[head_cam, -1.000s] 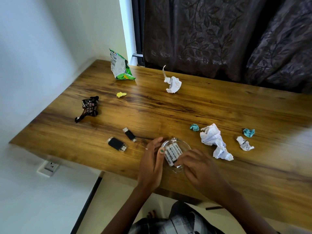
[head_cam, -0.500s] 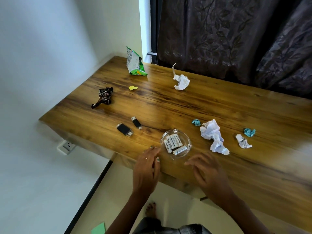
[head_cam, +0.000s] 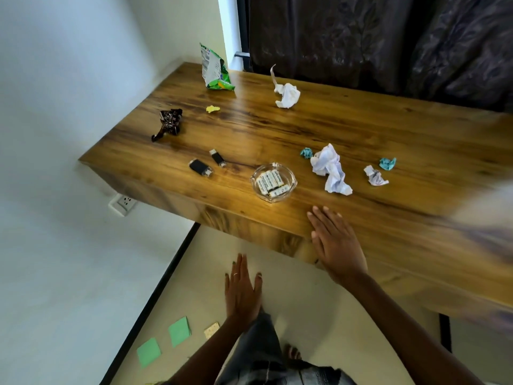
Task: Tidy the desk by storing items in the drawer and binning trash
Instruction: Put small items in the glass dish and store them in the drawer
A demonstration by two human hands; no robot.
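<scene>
We see a glass dish (head_cam: 273,182) of batteries (head_cam: 270,182) on the worktop (head_cam: 361,140) among crumpled papers. Our right hand (head_cam: 334,243) lies flat at its edge; our left hand (head_cam: 242,290) hovers below, fingers straight.

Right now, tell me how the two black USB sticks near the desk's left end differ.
The nearer USB stick is broader and blockier; the farther USB stick is slimmer. The nearer one lies closer to the desk front edge and further left; the farther one sits behind it, nearer the glass dish. Both are black with a metal plug at the lower-right end, lying flat, roughly parallel and apart.
</scene>
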